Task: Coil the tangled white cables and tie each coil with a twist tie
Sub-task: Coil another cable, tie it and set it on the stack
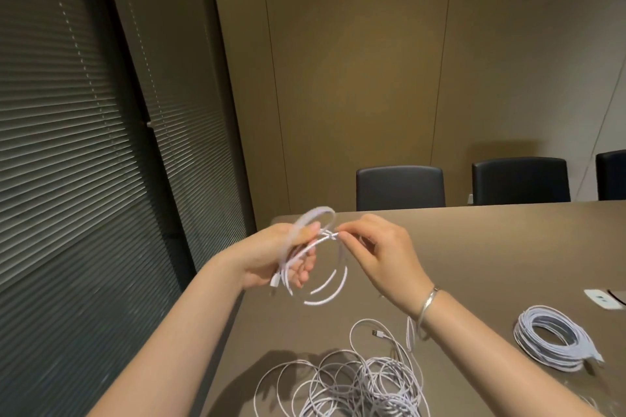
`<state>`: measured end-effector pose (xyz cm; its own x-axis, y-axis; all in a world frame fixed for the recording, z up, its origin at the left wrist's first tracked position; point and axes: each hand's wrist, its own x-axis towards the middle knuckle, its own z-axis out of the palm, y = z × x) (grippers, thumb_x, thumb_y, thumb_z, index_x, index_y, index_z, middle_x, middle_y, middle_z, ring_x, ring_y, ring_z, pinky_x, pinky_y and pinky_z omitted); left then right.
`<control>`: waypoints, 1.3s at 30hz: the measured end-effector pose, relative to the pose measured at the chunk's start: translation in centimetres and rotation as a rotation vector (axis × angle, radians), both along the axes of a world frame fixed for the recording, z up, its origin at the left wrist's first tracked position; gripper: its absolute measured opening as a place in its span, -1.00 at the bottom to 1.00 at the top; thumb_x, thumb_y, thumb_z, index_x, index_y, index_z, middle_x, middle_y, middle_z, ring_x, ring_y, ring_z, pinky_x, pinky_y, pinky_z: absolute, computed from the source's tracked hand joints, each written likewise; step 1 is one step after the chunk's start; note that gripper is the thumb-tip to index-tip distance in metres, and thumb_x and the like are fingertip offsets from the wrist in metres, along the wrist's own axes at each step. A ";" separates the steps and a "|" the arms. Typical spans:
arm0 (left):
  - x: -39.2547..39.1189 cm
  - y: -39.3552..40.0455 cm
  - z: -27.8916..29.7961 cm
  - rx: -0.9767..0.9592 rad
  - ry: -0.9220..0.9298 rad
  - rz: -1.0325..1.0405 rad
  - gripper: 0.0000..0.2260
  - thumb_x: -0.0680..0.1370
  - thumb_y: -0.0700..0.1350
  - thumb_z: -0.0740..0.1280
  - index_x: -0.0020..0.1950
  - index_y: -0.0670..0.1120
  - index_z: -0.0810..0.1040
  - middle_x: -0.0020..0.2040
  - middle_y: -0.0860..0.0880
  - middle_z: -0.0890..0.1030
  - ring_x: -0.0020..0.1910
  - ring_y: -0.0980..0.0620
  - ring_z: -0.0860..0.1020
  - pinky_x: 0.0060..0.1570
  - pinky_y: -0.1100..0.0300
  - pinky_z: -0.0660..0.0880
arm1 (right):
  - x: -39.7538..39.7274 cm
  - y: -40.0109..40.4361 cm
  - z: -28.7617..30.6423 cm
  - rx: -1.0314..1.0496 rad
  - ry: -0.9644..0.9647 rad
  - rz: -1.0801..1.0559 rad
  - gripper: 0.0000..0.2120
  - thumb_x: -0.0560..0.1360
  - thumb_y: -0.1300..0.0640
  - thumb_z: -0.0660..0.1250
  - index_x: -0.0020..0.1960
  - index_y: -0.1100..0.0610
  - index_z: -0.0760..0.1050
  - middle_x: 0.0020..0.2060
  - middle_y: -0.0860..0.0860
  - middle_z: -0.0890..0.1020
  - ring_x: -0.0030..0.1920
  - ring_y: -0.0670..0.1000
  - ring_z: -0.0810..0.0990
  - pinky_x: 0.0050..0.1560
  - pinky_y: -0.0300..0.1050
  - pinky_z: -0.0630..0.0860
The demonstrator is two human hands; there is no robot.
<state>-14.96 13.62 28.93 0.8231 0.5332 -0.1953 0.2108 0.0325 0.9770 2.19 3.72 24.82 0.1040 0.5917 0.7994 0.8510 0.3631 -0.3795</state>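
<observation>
My left hand [283,252] grips a small coil of white cable [325,291] held in the air above the table. Its loops hang below my fingers and are blurred. My right hand [382,247] pinches a thin white twist tie [333,235] at the top of that coil, right beside my left fingers. A tangled heap of white cables [355,382] lies on the table below my arms, with a plug end [376,333] sticking out. A neat stack of coiled white cables [555,337] rests on the table at the right.
The brown table [491,247] has its left edge just under my left arm. Three dark chairs [399,188] stand along its far side. A white socket plate [604,298] sits in the tabletop at the right. Blinds cover the wall on the left.
</observation>
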 end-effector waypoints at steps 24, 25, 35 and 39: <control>1.7 -0.9 -0.4 -0.491 -0.291 0.072 -0.67 0.52 0.03 0.26 -0.41 -0.06 0.38 -0.50 0.08 0.14 -0.59 0.17 0.03 -0.68 0.37 0.09 | 0.8 -0.5 -0.3 -0.563 0.790 0.505 -0.71 0.59 0.02 0.22 0.27 0.06 0.48 -0.17 0.03 0.67 -0.08 0.01 0.66 0.00 -0.20 0.53; 1.9 -0.9 -0.5 -0.483 -0.285 0.060 -0.66 0.53 0.04 0.26 -0.41 -0.05 0.37 -0.50 0.07 0.15 -0.61 0.17 0.08 -0.66 0.36 0.19 | 0.6 -0.6 -0.3 -0.546 0.824 0.526 -0.73 0.61 0.06 0.18 0.25 0.11 0.50 -0.34 0.06 0.60 -0.25 0.07 0.65 -0.15 -0.17 0.54; 3.2 -1.6 -1.5 -0.286 -0.292 0.190 -0.74 0.67 0.05 0.16 -0.03 -0.12 0.47 -0.43 0.06 0.09 -0.55 0.17 0.05 -0.59 0.33 0.02 | -0.2 0.2 -0.7 -0.291 0.803 0.318 -0.75 0.64 0.06 0.15 0.09 0.08 0.59 -0.48 0.04 0.50 -0.49 0.07 0.58 -0.39 -0.14 0.44; 2.9 -0.8 -1.1 -0.270 -0.338 0.273 -0.76 0.67 0.00 0.17 -0.05 -0.12 0.47 -0.45 0.07 0.09 -0.58 0.19 0.06 -0.59 0.33 -0.03 | 0.3 0.6 -1.8 -0.478 0.975 0.401 -0.55 0.61 -0.16 0.02 0.14 0.08 0.56 -0.23 0.11 0.66 -0.26 0.05 0.62 -0.20 -0.11 0.56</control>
